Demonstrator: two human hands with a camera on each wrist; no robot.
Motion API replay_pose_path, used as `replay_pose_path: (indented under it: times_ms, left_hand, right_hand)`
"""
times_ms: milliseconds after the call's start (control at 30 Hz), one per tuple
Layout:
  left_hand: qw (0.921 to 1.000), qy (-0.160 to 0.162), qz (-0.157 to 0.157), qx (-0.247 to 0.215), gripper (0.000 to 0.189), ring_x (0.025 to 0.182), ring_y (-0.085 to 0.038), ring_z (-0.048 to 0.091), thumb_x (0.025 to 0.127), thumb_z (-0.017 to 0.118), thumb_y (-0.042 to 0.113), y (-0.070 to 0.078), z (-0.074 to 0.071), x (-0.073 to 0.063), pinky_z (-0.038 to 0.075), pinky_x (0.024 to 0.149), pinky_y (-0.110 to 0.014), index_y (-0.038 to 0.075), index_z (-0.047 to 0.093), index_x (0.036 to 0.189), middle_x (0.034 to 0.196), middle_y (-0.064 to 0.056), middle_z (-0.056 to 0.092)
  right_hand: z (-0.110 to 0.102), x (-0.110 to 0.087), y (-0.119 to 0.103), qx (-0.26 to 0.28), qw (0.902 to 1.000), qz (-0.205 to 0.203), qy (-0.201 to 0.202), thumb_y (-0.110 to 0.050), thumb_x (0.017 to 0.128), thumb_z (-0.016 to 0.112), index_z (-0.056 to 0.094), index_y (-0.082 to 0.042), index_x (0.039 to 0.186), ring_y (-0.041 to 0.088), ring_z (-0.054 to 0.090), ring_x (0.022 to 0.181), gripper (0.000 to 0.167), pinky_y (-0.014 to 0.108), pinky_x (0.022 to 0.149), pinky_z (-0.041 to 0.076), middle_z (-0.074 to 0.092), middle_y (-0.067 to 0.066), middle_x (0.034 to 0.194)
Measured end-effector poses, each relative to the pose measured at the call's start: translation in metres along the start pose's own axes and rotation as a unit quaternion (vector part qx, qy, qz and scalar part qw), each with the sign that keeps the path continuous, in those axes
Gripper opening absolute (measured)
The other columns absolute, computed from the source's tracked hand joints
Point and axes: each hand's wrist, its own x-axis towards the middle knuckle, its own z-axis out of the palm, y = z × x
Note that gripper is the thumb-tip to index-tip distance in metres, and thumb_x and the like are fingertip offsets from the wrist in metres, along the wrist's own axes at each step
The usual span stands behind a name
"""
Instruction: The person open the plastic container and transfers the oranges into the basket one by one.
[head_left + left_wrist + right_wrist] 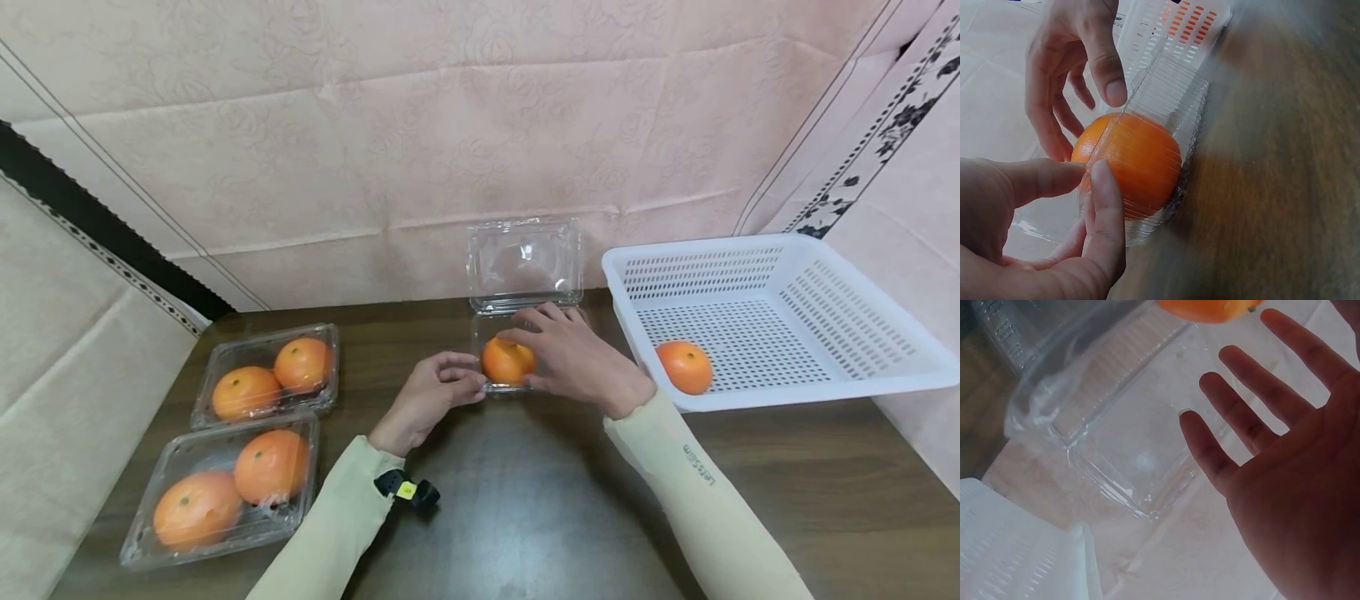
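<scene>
In the head view, a clear plastic clamshell container (525, 260) stands at the table's back edge with its lid raised. One orange (507, 361) sits in its left part. My left hand (437, 392) pinches the container's front rim between thumb and index finger, as the left wrist view shows the left hand (1094, 219) close up. Over the orange's right side hovers my right hand (573, 357), holding nothing. Its fingers look nearly straight and spread in the right wrist view, where the orange (1210, 307) is cut off by the top edge.
To the right, a white perforated basket (787, 385) holds another orange (685, 367). Two closed clear containers, a back one (330, 354) and a front one (146, 517), each with two oranges, lie on the left. Behind the brown table (510, 500) hangs a pale cloth (420, 167).
</scene>
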Motion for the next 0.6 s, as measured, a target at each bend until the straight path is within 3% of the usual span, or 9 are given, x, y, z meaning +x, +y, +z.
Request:
replay_pose_path:
  times_ms: [333, 600]
  left_hand:
    - [0.9999, -0.010, 0.002, 0.005, 0.042, 0.094, -0.018, 0.072, 0.097, 0.069, 0.007, -0.002, -0.001, 0.001, 0.060, 0.100, -0.039, 0.005, 0.055, 0.137, 0.120, -0.018, 0.067]
    - [0.9999, -0.009, 0.003, 0.014, 0.042, 0.093, -0.017, 0.073, 0.096, 0.070, 0.007, -0.002, 0.000, 0.000, 0.061, 0.098, -0.037, 0.006, 0.056, 0.136, 0.118, -0.017, 0.068]
  right_hand:
    - [0.008, 0.004, 0.001, 0.006, 0.9996, -0.025, 0.014, -0.031, 0.083, 0.086, 0.062, -0.023, 0.139, 0.028, 0.049, 0.127, 0.061, 0.050, 0.103, 0.049, 0.059, 0.004, 0.139]
    - [0.012, 0.004, 0.000, 0.040, 0.9991, -0.011, -0.004, -0.028, 0.082, 0.088, 0.064, -0.023, 0.137, 0.026, 0.049, 0.129, 0.061, 0.047, 0.103, 0.048, 0.060, 0.003, 0.139]
